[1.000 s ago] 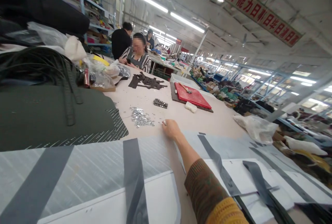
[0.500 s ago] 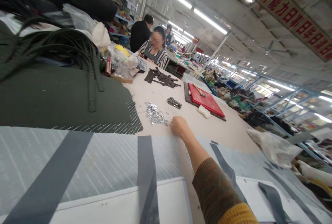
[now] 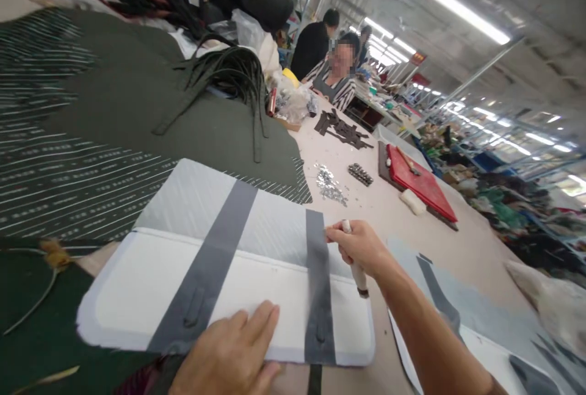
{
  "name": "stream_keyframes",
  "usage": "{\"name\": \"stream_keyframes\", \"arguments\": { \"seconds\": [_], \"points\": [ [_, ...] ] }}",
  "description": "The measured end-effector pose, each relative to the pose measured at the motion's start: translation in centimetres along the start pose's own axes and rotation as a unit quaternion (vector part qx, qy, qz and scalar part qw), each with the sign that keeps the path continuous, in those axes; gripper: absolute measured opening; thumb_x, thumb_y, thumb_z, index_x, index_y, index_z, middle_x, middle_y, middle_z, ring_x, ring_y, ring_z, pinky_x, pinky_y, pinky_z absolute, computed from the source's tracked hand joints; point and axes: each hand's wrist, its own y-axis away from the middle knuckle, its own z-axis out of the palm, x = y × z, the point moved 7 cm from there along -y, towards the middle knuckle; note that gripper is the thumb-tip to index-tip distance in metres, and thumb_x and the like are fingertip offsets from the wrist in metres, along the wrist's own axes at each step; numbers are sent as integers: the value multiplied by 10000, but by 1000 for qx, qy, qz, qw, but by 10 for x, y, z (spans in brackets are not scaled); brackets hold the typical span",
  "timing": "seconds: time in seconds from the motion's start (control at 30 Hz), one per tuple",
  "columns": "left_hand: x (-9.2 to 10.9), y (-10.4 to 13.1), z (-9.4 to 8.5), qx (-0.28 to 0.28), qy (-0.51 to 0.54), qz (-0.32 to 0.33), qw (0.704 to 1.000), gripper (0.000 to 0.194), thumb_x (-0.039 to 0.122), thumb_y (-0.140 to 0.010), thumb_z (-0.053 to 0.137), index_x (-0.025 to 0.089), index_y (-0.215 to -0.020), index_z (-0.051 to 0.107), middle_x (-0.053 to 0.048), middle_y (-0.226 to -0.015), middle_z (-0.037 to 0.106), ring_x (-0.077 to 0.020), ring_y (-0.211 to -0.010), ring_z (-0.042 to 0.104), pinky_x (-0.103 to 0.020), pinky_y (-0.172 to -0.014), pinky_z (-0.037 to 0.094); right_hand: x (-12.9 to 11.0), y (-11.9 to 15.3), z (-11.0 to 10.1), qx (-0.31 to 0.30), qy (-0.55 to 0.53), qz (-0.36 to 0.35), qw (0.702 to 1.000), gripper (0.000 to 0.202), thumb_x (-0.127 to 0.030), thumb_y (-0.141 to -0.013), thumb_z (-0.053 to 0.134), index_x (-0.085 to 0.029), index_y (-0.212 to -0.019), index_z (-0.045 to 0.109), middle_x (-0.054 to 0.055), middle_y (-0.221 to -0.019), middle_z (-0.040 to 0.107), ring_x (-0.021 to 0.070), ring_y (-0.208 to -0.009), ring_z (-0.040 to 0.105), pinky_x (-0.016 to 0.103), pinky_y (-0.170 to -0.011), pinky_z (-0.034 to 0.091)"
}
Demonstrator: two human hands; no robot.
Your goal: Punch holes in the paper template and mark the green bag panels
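Note:
A white and grey panel [image 3: 270,297] with rounded corners and two dark grey straps lies before me. Flat on its lower middle rests my left hand [image 3: 229,346], fingers stretched out between the left strap [image 3: 206,254] and the right strap [image 3: 315,297]. My right hand [image 3: 359,245] is closed around a white stick-like tool [image 3: 357,273] with a dark end, whose exact kind I cannot tell. Its thumb and forefinger pinch close to the right strap's upper end; anything tiny between them is too small to make out.
Small silver metal pieces [image 3: 330,184] lie scattered beyond the panel, near a dark metallic cluster [image 3: 360,174]. A hammer [image 3: 409,162] sits on a red slab [image 3: 423,184]. Dark green material [image 3: 151,96] spreads leftward. A co-worker [image 3: 336,71] sits across the table; another panel [image 3: 485,346] lies right.
My right hand has come back from beside the silver pieces to the right strap, and the white tool now shows in it. My left hand has entered the view on the panel.

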Motion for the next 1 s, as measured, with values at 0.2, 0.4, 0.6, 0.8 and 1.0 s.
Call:
{"name": "stream_keyframes", "arguments": {
  "seconds": [0.2,0.4,0.6,0.8,1.0],
  "points": [
    [8,-3,-8,-41,26,1,999,479,418,-936,448,186,-1354,487,-44,-1305,590,-226,-902,600,-399,-704,535,-33,35,59,-47,61,-74,994,225,-269,-770,504,-160,-614,622,-67,-462,415,74,-428,347,217,-421,236],
    [6,-4,-6,-61,22,-13,998,455,406,-956,410,185,-1347,486,-44,-1312,573,-231,-919,580,-410,-710,518,-51,41,81,-31,114,-103,988,230,-251,-787,534,-152,-644,685,-19,-582,605,108,-564,492,224,-550,350],
    [6,-4,-8,-57,20,-8,998,427,388,-958,402,181,-1316,510,-30,-1315,569,-220,-878,568,-400,-683,504,-54,41,86,-49,129,-93,986,260,-270,-816,514,-147,-643,663,-15,-613,619,107,-591,500,224,-564,339],
    [6,-4,-7,-43,32,-1,999,419,392,-956,413,176,-1299,520,-25,-1306,569,-210,-852,555,-390,-671,494,-51,43,88,-30,151,-91,984,245,-274,-817,519,-151,-670,672,-7,-611,627,107,-566,483,233,-558,327],
    [7,-3,-9,-31,27,4,999,406,400,-957,424,174,-1274,540,-22,-1277,588,-202,-825,550,-377,-640,476,-52,43,90,-16,193,-79,978,240,-267,-805,508,-165,-611,606,-25,-548,553,100,-534,451,244,-530,273]
  ]
}}
